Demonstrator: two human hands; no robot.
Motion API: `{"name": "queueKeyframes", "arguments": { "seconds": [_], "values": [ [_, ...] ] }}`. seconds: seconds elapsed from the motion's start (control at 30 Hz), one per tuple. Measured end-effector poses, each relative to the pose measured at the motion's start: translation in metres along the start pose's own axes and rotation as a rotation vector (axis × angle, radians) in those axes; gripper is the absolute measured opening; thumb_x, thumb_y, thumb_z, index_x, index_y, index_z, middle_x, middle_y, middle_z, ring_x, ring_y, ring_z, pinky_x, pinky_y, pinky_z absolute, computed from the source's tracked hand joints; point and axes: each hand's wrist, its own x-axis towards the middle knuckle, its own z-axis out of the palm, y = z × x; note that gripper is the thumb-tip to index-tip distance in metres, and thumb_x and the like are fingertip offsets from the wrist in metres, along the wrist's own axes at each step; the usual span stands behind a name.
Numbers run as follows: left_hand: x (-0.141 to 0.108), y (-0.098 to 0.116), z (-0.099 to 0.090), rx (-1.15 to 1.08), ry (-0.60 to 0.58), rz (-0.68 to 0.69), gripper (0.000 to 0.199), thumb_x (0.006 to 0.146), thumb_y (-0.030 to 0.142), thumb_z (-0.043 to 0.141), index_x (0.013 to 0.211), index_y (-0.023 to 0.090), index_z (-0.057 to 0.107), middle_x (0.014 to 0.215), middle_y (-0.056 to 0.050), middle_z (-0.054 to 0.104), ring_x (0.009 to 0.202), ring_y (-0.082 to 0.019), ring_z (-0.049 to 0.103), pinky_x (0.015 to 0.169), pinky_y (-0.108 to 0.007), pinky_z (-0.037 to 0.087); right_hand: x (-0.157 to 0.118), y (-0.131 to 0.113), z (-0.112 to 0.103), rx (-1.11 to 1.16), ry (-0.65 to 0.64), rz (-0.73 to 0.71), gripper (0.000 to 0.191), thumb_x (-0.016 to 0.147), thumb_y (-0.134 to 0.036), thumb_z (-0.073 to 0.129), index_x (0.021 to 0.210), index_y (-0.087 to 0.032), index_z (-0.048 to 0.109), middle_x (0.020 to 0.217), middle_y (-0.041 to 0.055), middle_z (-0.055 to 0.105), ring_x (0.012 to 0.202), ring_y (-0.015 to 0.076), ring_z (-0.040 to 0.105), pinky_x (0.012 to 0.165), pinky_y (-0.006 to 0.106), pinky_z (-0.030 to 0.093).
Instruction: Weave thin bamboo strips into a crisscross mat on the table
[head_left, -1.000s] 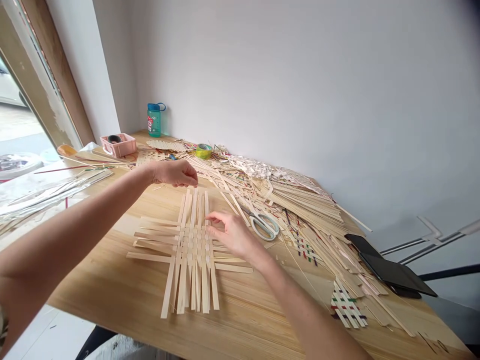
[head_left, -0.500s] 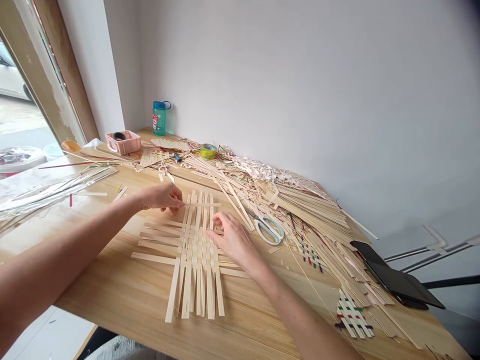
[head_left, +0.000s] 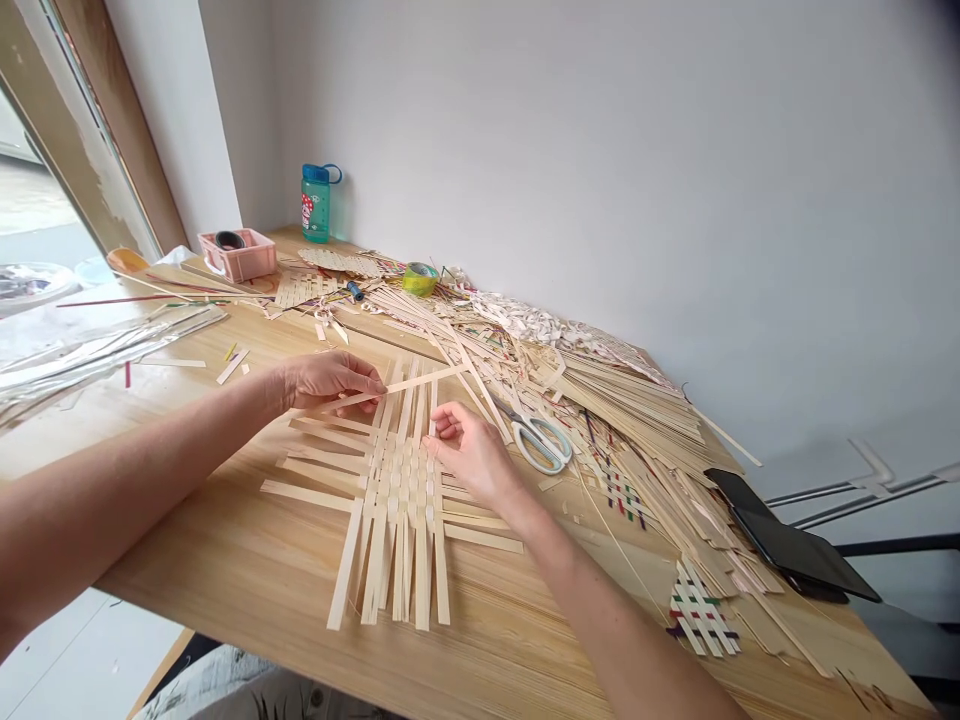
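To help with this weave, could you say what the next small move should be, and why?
Probably thread the loose pale strip through the upright strips, snug against the woven block: the left hand holds it just above the block, with the right hand beside the block.

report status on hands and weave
Left hand pinching loose strip over weave. Right hand at weave's edge. Scissors nearby, not in the way.

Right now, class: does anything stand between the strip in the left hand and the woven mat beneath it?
Nothing visible does. The loose strip held by the left hand lies directly over the upper ends of the woven mat. The right hand sits at the mat's right side, off to one side of the strip.
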Motion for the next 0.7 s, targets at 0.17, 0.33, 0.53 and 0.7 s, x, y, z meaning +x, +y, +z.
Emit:
{"name": "queueKeyframes", "arguments": {
  "seconds": [0.17, 0.33, 0.53, 0.7],
  "values": [
    [0.002, -0.004, 0.002, 0.006, 0.003, 0.009, 0.026, 0.065, 0.033, 0.087, 0.065, 0.012, 0.071, 0.073, -0.011, 0.072, 0.059, -0.012, 0.058, 0.044, -0.018, 0.038, 0.003, 0.002, -0.005, 0.131, -0.032, 0.050, 0.023, 0.073, -0.029, 0.066, 0.094, -0.020, 0.061, 0.088, 0.0029, 0.064, 0.082, 0.0176, 0.062, 0.079, 0.034, 0.052],
    [0.004, -0.007, 0.002, -0.001, 0.027, 0.043, 0.022, 0.063, 0.030, 0.087, 0.062, 0.014, 0.072, 0.068, -0.008, 0.070, 0.059, -0.012, 0.059, 0.045, -0.018, 0.038, 0.004, 0.001, -0.012, 0.294, -0.017, 0.098, 0.028, 0.069, -0.032, 0.070, 0.092, -0.020, 0.060, 0.091, 0.0047, 0.062, 0.085, 0.0190, 0.061, 0.080, 0.035, 0.054],
    [0.000, -0.002, 0.004, 0.063, 0.069, 0.181, 0.018, 0.065, 0.028, 0.084, 0.060, 0.015, 0.072, 0.064, -0.005, 0.068, 0.058, -0.010, 0.056, 0.055, -0.020, 0.045, 0.002, -0.003, -0.018, 0.378, 0.080, 0.174, 0.043, 0.067, -0.032, 0.078, 0.103, -0.019, 0.058, 0.107, 0.0094, 0.065, 0.091, 0.0193, 0.064, 0.083, 0.036, 0.056],
    [-0.007, 0.007, 0.010, 0.135, 0.076, 0.309, 0.018, 0.067, 0.027, 0.084, 0.064, 0.013, 0.073, 0.062, -0.003, 0.065, 0.061, -0.010, 0.054, 0.060, -0.022, 0.045, 0.001, -0.009, -0.025, 0.514, -0.028, 0.244, 0.062, 0.064, -0.034, 0.083, 0.117, -0.017, 0.058, 0.109, 0.0114, 0.072, 0.095, 0.0220, 0.069, 0.091, 0.040, 0.056]
  ]
}}
